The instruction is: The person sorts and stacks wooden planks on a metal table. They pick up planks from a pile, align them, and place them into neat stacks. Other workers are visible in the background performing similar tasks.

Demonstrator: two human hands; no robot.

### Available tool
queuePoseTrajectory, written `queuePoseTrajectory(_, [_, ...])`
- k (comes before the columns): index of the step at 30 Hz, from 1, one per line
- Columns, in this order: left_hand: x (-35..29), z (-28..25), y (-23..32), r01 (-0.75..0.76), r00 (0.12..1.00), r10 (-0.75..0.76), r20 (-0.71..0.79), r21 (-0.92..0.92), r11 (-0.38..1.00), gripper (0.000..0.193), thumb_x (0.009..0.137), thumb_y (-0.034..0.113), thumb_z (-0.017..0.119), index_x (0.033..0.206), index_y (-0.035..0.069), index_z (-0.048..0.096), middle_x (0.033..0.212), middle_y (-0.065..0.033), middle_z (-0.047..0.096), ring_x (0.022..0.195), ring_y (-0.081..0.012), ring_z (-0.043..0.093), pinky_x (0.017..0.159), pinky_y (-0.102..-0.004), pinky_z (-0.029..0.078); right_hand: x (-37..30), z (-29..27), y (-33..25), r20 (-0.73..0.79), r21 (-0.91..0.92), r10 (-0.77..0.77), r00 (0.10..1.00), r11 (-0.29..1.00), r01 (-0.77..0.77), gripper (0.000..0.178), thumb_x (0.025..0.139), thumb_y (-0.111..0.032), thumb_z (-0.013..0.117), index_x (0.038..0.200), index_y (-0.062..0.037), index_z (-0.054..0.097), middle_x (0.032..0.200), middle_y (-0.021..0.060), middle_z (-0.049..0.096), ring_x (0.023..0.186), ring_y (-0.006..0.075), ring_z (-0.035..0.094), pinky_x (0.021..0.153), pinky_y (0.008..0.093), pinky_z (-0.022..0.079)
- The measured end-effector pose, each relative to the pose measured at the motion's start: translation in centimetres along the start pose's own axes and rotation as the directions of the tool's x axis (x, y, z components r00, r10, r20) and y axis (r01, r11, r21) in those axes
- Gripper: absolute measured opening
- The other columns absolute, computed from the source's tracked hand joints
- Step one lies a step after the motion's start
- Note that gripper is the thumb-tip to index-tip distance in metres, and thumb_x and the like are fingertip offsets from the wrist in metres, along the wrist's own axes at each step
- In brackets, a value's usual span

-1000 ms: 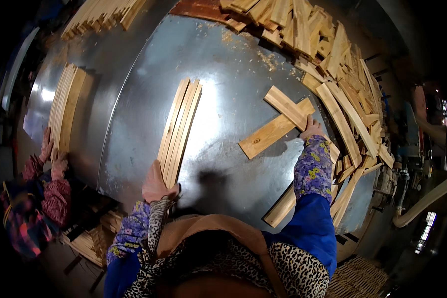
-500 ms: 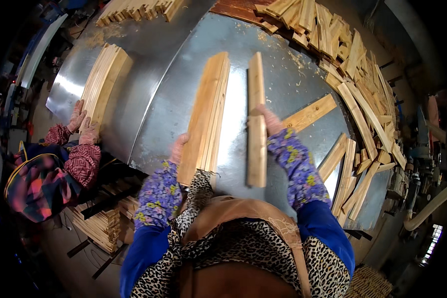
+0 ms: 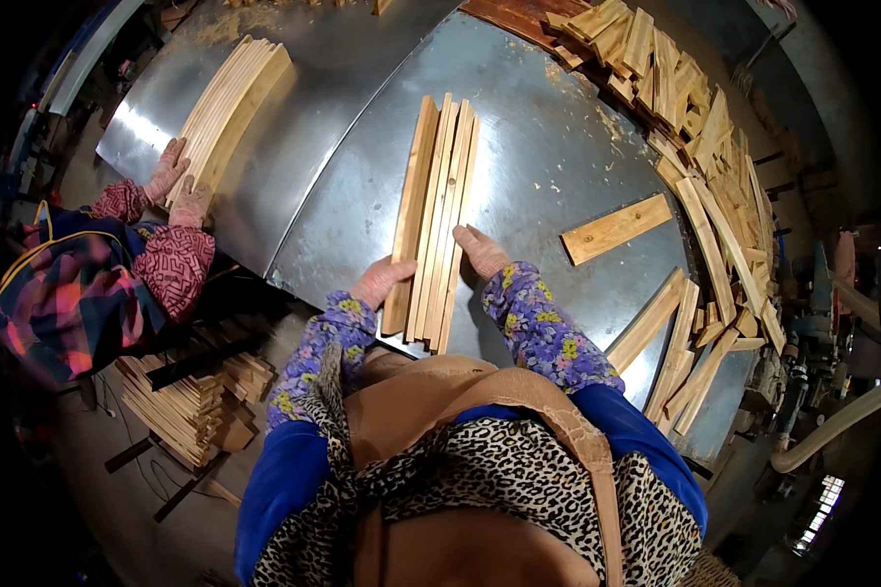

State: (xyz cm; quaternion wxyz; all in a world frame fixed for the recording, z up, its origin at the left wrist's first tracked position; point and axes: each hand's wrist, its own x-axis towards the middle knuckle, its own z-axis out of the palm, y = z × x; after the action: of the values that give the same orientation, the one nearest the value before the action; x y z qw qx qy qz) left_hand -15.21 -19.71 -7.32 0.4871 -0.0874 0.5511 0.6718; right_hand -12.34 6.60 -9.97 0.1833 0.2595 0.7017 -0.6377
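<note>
- Gripping the left board [image 3: 411, 196] of a small bundle with the left hand [image 3: 387, 282], closed about its near part, thumb across the upper side.
- Touching the right flank of the strips [image 3: 447, 220] with the fingertips of the right hand [image 3: 482, 254], fingers stretched forward; cannot tell whether also gripping, thumb unclear.
- Lying lengthwise on the metal tabletop [image 3: 558, 157], near ends at the near edge, far ends toward the far edge: board and strips side by side, with a narrow gap after the board at the far end.
- Lying flat and alone toward the right edge: a single loose board [image 3: 617, 229], well apart from both hands.
- Slanting near the right corner: a few boards [image 3: 648, 318], some overlapping.
- Heaped along the far right edge: a jumbled wood pile [image 3: 705, 127], with wood chips [image 3: 587, 112] scattered just beside.
- Beyond the seam on the left: a tidy stack of strips [image 3: 233, 117], touched at its near end by a co-worker's hands [image 3: 188, 203].
- Below the near left edge: more stacked wood [image 3: 176, 406].
</note>
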Motion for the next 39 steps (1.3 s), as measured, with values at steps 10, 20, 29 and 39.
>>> queuePoseTrajectory(10, [-0.9, -1.5, 0.0, 0.076, 0.994, -0.099, -0.054, -0.321, 0.944, 0.064, 0.098, 0.042, 0.081, 0.148, 0.005, 0.068, 0.127, -0.0193, 0.081, 0.108, -0.0323, 0.08, 0.098, -0.0492, 0.066, -1.6, -1.0, -3.8, 0.065, -0.272, 0.074, 0.995, 0.961, -0.053, 0.095, 0.103, -0.054, 0.072, 0.171, 0.0055, 0.04, 0.17, 0.0294, 0.051, 0.158, 0.0372, 0.049, 0.132, 0.0453, 0.037])
queuePoseTrajectory(20, [0.0, -3.7, -1.2, 0.104, 0.965, -0.182, -0.19, -0.359, 0.927, 0.064, 0.101, 0.046, 0.074, 0.149, 0.004, 0.067, 0.129, -0.0199, 0.08, 0.108, -0.0337, 0.08, 0.098, -0.0511, 0.066, 0.7, -6.6, 3.3, -0.208, 0.137, -0.004, 0.978, 0.99, 0.033, 0.053, 0.101, -0.033, 0.067, 0.133, 0.008, 0.073, 0.119, 0.0178, 0.079, 0.104, 0.0287, 0.075, 0.097, 0.0403, 0.058])
queuePoseTrajectory(29, [-1.2, -6.3, 1.5, 0.012, 0.988, -0.054, -0.142, -0.28, 0.96, 0.062, 0.099, 0.038, 0.071, 0.151, 0.004, 0.067, 0.131, -0.019, 0.08, 0.114, -0.0351, 0.08, 0.102, -0.0502, 0.065, -3.4, -11.3, -4.4, -0.262, 0.042, -0.025, 0.965, 0.998, 0.038, 0.044, 0.101, -0.028, 0.061, 0.131, 0.0021, 0.074, 0.12, 0.0147, 0.079, 0.109, 0.0261, 0.074, 0.098, 0.041, 0.057])
queuePoseTrajectory(39, [3.3, -11.6, -2.7, -0.174, 0.954, 0.171, -0.247, 0.01, 0.985, 0.051, 0.103, 0.024, 0.071, 0.146, -0.004, 0.069, 0.126, -0.0177, 0.08, 0.112, -0.0306, 0.078, 0.106, -0.0456, 0.061, 2.4, -10.0, 5.6, 0.044, -0.82, -0.532, 0.846, 0.465, 0.335, 0.046, 0.113, -0.034, 0.055, 0.134, 0.0015, 0.075, 0.129, 0.0278, 0.078, 0.122, 0.0436, 0.074, 0.109, 0.0488, 0.057])
